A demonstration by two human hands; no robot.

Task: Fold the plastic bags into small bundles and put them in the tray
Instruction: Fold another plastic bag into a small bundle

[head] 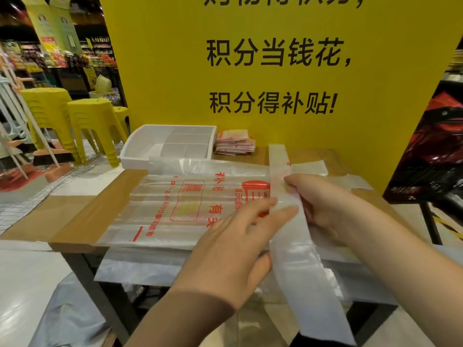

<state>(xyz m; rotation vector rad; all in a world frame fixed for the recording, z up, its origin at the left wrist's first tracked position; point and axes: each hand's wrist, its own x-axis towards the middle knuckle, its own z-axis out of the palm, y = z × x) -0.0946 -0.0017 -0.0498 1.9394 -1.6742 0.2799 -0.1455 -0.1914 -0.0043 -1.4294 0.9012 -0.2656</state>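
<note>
Folding in progress: my right grip [328, 209] is clamped on a plastic bag [298, 249] already folded into a long, narrow strip. The thumb is on top and the fingers are curled round it, over the right part of the tabletop [75, 221]. My left grip [233, 246] is not closed; its fingers lie straight across the strip just beside the right hand, resting on the plastic.

The strip runs from near the tabletop's far edge, passes through both hands and hangs down past the near edge. Beneath it, a stack of flat bags [172, 204] printed in red covers the middle of the tabletop, with its near side drooping over the near edge.

At the far left corner sits a white tray [132, 156] with dividers. Just to its right, along the far edge, lies a pile of folded bundles [235, 144], outside the tray.

A yellow sign [162, 71] with black characters stands behind the far edge. Yellow stools [92, 121] stand on the floor off the left side.
</note>
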